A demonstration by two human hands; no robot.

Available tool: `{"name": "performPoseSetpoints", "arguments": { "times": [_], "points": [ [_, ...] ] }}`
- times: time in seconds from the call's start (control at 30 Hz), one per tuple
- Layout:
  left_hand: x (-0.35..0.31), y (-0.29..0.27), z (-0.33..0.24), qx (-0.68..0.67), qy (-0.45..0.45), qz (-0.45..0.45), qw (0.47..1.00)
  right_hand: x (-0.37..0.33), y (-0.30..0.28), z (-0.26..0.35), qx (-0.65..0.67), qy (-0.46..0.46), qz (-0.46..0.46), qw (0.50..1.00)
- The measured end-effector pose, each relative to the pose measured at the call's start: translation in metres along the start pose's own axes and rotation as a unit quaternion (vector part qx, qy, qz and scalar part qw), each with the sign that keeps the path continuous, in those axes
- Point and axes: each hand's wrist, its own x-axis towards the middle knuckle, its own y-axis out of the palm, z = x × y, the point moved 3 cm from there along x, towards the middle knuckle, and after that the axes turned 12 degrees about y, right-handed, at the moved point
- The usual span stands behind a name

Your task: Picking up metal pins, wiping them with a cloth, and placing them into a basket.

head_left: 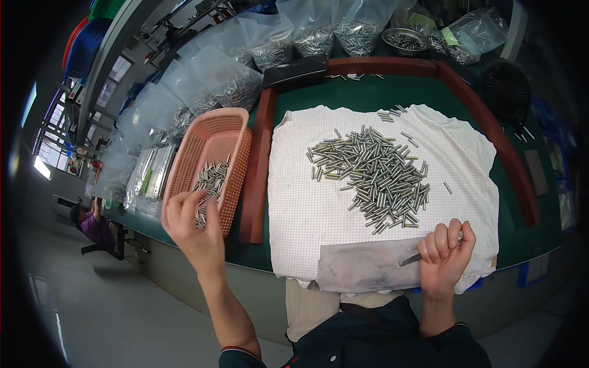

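Left: pink perforated basket (241, 156), red-brown rail (258, 165) alongside; far: plastic bags (228, 80); left hand (196, 228), fingers parted; right hand (443, 260) grips grey tool (410, 260)

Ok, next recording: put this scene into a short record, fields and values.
Left hand: loosely curled over the near end of the pink basket
Right hand: closed around a slim tool, one end showing above the grey cloth
Basket contents: loose pins, metal
Work surface: white cloth on a green tabletop
On white cloth: pin pile, some strays around it
Edging: red-brown bars
Beyond: clear bags of metal parts
Background: seated person
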Motion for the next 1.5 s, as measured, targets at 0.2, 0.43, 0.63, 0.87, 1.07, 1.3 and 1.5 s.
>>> {"name": "performPoseSetpoints", "arguments": {
  "times": [0.2, 0.43, 0.63, 0.87, 1.07, 1.3, 1.5],
  "points": [
    [0.004, 0.077, -0.076, -0.212, 0.149, 0.154, 0.954, 0.0, -0.003, 0.001, 0.0, -0.001, -0.004, 1.0],
    [0.004, 0.126, -0.087, -0.237, 0.231, 0.213, 0.919, 0.0, -0.001, 0.0, 0.002, 0.011, 0.006, 1.0],
    [0.004, 0.136, -0.091, -0.235, 0.268, 0.218, 0.909, -0.001, -0.006, 0.001, 0.005, 0.009, 0.002, 1.0],
    [0.008, 0.133, -0.089, -0.202, 0.282, 0.206, 0.915, 0.0, -0.001, -0.001, 0.003, 0.022, 0.005, 1.0],
    [-0.013, 0.076, -0.094, -0.245, 0.244, 0.251, 0.904, 0.001, -0.004, 0.004, 0.019, 0.001, 0.037, 0.999],
    [-0.063, 0.035, -0.099, -0.305, 0.177, 0.32, 0.879, -0.011, 0.04, -0.031, -0.073, -0.051, 0.162, 0.983],
    [-0.069, 0.039, -0.1, -0.33, 0.154, 0.315, 0.877, -0.002, 0.052, -0.077, -0.078, -0.029, 0.158, 0.984]
  ]
}}
